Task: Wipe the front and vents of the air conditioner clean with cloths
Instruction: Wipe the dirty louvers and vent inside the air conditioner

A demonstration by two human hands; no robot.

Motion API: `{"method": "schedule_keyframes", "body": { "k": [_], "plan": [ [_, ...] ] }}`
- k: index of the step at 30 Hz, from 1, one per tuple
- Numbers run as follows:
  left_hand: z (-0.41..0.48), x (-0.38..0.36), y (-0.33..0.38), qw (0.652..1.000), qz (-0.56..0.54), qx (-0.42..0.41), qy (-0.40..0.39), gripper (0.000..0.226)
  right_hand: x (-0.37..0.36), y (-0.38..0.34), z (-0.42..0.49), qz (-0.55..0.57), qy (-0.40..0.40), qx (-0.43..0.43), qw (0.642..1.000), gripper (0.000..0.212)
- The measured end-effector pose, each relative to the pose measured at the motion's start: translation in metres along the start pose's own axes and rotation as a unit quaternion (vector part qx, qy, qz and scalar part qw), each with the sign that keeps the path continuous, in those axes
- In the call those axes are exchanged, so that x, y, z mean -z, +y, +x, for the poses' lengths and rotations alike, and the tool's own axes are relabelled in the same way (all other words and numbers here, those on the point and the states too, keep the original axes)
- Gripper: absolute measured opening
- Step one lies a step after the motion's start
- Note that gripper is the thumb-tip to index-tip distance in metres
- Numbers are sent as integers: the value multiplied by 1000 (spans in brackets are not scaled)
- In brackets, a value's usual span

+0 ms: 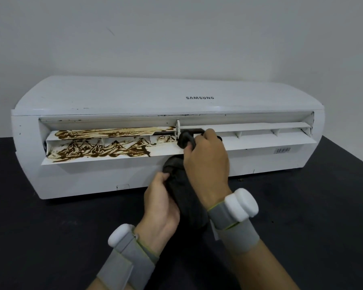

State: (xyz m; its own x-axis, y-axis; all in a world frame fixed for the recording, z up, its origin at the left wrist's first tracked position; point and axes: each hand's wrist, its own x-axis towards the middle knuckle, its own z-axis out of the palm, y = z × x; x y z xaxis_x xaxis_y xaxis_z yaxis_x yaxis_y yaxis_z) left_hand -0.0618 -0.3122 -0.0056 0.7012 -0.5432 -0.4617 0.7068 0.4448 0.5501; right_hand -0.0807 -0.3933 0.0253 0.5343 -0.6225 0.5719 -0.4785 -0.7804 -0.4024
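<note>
While brown grime (99,147) covers the vent's left half, our right hand (205,155) presses a bunched dark cloth (184,139) mid-louver, left hand (159,197) gripping its tail; next, sweep left.

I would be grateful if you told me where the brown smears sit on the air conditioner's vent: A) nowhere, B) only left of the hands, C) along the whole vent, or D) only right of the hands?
B: the brown smears lie left of the right hand, which grips the dark cloth at mid-vent, while the slats beyond it look white.
</note>
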Motion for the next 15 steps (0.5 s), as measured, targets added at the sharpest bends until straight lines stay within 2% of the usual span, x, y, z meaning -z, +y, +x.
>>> {"method": "schedule_keyframes", "body": {
  "k": [6,10,13,15],
  "plan": [
    [2,6,1,997,-78,4,22,28,-7,-10,-11,30,25,35,999,14],
    [-1,7,-1,992,-119,-10,32,29,-3,-17,-26,66,27,62,995,39],
    [-1,11,2,992,-121,-14,31,31,-4,-23,-32,60,15,102,993,33],
    [-3,11,4,993,-115,-12,12,29,-2,-25,-25,121,27,87,988,28]
  ]
}}
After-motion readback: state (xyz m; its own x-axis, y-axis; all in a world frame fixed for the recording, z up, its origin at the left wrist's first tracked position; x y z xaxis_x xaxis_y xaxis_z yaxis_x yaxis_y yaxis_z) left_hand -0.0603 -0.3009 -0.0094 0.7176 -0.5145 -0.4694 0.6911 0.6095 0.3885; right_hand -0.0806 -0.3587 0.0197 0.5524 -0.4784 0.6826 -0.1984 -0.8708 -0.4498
